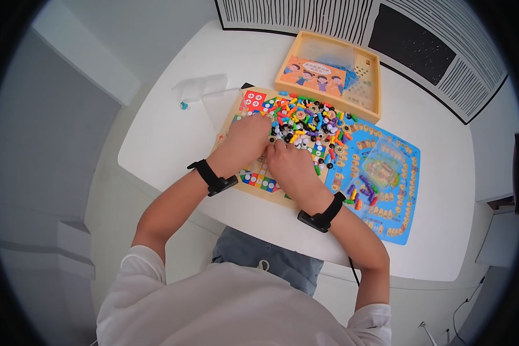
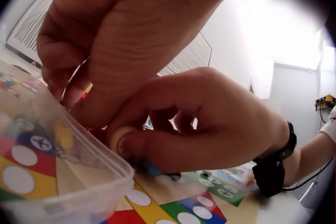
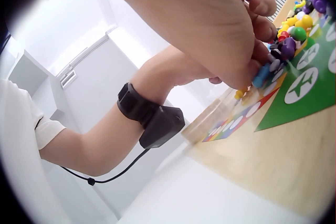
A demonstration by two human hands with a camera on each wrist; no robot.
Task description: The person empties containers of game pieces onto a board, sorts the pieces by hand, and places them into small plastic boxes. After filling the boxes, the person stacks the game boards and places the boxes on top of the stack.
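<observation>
Over the left part of a pile of game pieces (image 1: 311,118), my left hand (image 1: 249,141) reaches in with bent fingers; I cannot tell whether they pinch anything. Close beside it, my right hand (image 1: 297,167) has its thumb and fingers at a round wooden piece (image 2: 120,144), pinching it. A blue pawn (image 3: 261,76) lies right by the right fingertips in the right wrist view. The pile mixes coloured pawns, black and white pieces and wooden discs on a printed game board (image 1: 279,195). A clear plastic box (image 2: 118,179) stands beside the left hand.
Behind the pile sits a wooden tray (image 1: 376,92) with an orange booklet (image 1: 314,78). On the right lies a blue game board (image 1: 406,190) with loose purple pawns (image 1: 365,189) on it. A small teal item (image 1: 184,106) rests on the white table (image 1: 155,135).
</observation>
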